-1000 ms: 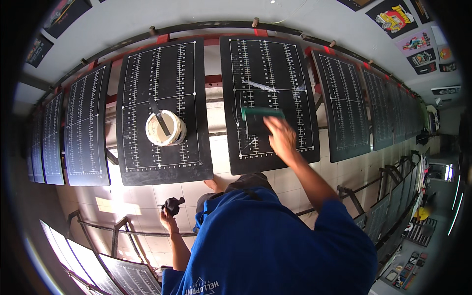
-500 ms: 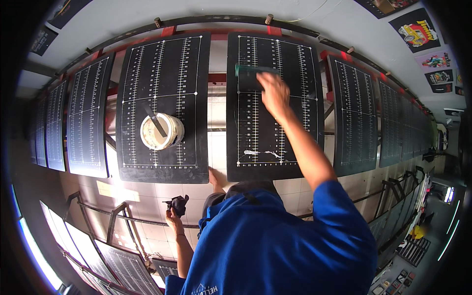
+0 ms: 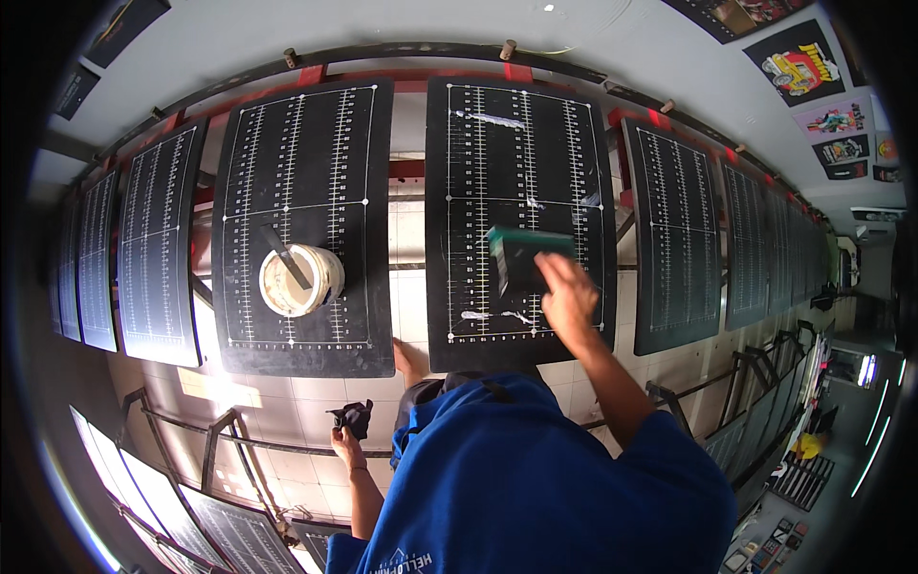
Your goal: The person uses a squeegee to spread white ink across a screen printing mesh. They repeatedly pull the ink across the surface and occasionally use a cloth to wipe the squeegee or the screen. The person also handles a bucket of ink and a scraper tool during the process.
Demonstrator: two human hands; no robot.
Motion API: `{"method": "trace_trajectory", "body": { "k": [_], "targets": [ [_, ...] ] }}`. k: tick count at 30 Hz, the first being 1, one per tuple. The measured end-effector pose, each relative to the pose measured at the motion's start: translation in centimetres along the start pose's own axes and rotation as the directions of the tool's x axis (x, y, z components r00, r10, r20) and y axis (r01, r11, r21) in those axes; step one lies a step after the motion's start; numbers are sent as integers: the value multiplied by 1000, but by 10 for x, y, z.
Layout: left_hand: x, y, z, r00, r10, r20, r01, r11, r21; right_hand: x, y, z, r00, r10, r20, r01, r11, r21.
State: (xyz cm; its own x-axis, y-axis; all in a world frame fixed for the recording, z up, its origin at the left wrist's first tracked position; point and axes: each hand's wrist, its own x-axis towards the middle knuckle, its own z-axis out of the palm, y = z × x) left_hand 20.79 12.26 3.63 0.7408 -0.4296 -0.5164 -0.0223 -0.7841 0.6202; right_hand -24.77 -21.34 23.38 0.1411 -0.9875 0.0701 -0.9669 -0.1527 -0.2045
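Note:
My right hand (image 3: 571, 301) grips a wide squeegee (image 3: 531, 241) with a green edge and a black body. It is over the near half of a black board (image 3: 490, 167) printed with white ruler lines. A streak of white paste (image 3: 495, 121) lies near that board's far end, and another smear (image 3: 478, 316) near its close edge. Small pale spots show around its middle line. Low on the left, away from the boards, my left hand (image 3: 346, 445) is closed on a crumpled black cloth (image 3: 356, 418).
On the neighbouring left board (image 3: 320, 124) stands a whitish bucket (image 3: 335, 273) with a dark flat spatula (image 3: 284, 254) leaning in it. More ruled boards (image 3: 677, 230) line both sides on a red and black frame (image 3: 406, 169). Behind me are other racks (image 3: 229, 450).
My right hand has brought the squeegee from the board's far part toward me and slightly right. A white streak now shows at the far end. My left hand still holds the cloth.

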Motion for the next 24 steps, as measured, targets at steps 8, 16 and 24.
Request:
{"method": "trace_trajectory", "body": {
  "k": [8,16,24],
  "targets": [
    [-22,16,5,994,89,69,-81,990,-111,222,5,35,905,183,-383,-233,968,-89],
    [-25,-12,-18,998,-5,59,-2,994,111,151,-62,58,962,-173,-210,181,983,19],
    [22,-35,-8,989,-38,140,36,999,16,-66,-14,-17,994,-23,111,21,1000,19]
  ]
}}
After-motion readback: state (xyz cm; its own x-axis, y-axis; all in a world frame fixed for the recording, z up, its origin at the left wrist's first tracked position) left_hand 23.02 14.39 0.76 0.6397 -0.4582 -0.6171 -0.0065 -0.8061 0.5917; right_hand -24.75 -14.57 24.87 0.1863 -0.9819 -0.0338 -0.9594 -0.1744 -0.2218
